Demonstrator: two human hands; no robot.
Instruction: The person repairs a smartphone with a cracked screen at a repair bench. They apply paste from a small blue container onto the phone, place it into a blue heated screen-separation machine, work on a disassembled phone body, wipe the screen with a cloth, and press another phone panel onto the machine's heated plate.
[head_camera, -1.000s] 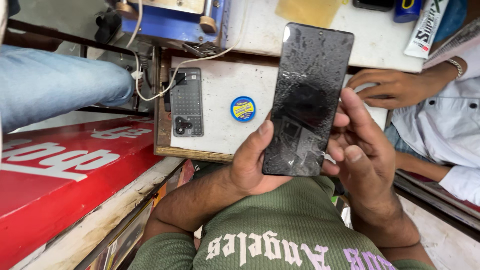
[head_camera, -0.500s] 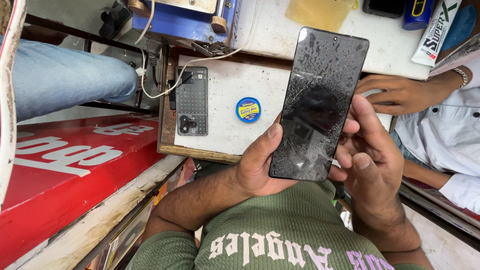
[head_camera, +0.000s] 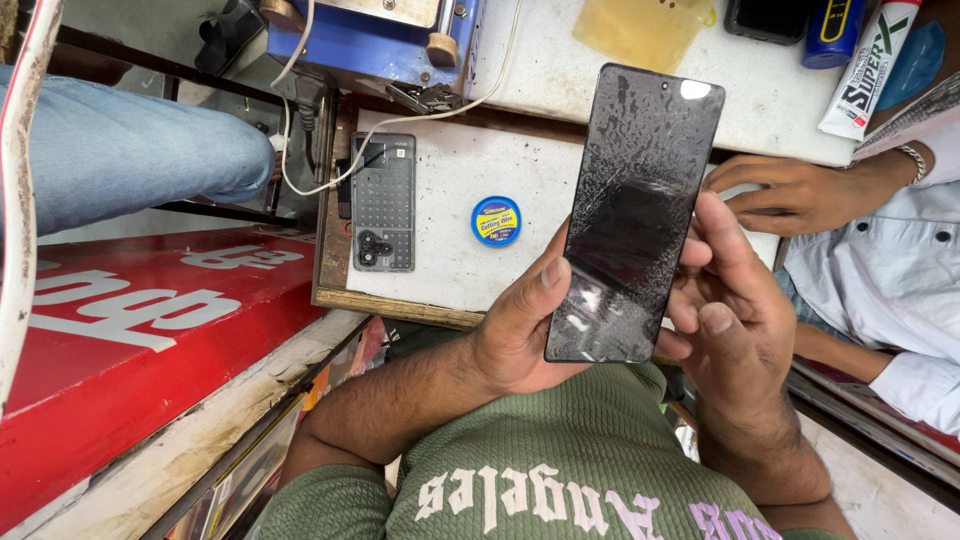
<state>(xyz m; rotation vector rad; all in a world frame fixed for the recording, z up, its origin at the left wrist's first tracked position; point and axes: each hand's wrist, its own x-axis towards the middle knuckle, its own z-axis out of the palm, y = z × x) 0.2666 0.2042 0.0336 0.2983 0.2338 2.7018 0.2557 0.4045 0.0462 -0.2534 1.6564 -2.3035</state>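
The desk (head_camera: 450, 270) carries the parts. Above it, the cracked black phone (head_camera: 635, 215) is raised upright, screen toward the camera, probably for inspection. The left hand (head_camera: 520, 330) has its grip closed on the phone's lower left edge; the right hand (head_camera: 730, 310) supports the right edge, fingers partly curled. Left of the phone lie a grey back cover (head_camera: 383, 203) and a small round blue tin (head_camera: 496, 220)

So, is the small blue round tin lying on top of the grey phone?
No, the blue round tin lies on the white board, apart from the grey phone.
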